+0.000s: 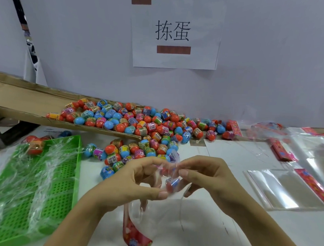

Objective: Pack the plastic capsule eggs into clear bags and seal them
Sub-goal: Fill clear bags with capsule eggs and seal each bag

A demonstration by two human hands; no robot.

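Hands (136,179) (209,178) pinching crinkly clear bag (153,213) (both grips closed), glossy egg (172,184) inside

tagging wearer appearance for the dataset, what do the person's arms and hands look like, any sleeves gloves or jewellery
Both arms are bare up to the frame's bottom edge, with no sleeves in view. The left hand and right hand wear no gloves, and no rings, watch or bracelets show. Fingernails look short and unpainted. No markings visible.

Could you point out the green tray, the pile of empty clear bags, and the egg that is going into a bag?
green tray (69,174), head view, its perforated floor near the right wall
empty clear bags (284,189), head view, middle of the top bag
egg (171,184), head view, its blue and red shell inside the held bag
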